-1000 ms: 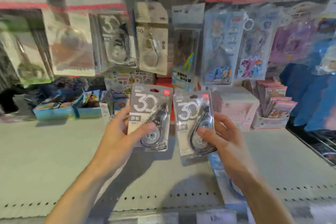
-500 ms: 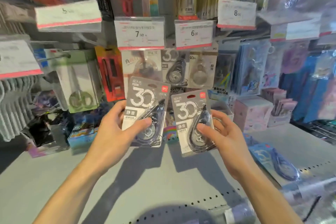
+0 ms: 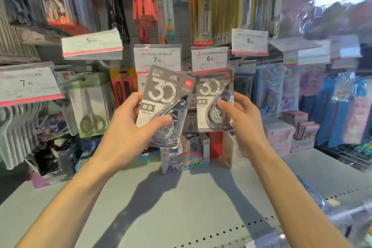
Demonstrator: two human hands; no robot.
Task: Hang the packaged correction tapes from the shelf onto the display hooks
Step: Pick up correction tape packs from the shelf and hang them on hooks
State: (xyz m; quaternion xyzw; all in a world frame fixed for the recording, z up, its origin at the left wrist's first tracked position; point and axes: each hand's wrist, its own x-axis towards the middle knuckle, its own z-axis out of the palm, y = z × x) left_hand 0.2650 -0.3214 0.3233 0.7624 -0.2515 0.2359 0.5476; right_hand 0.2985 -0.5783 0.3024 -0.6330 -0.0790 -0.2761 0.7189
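Above the gray shelf [image 3: 181,197], two tape packs are held up. At 11 o'clock, the tilted pack [image 3: 165,104] is pinched by the left hand [image 3: 128,133]. At 1 o'clock, the upright pack [image 3: 214,102] is pinched by the right hand [image 3: 245,125], under the price tags [image 3: 209,59].

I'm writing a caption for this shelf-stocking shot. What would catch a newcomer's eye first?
Two grey correction tape packs with a big "30" sit at the centre, raised before the hooks: the left hand grips the tilted left pack, the right hand grips the upright right pack. Just above them hang white price tags, the 7.90 tag and the 6.00 tag. Packaged scissors hang to the left.
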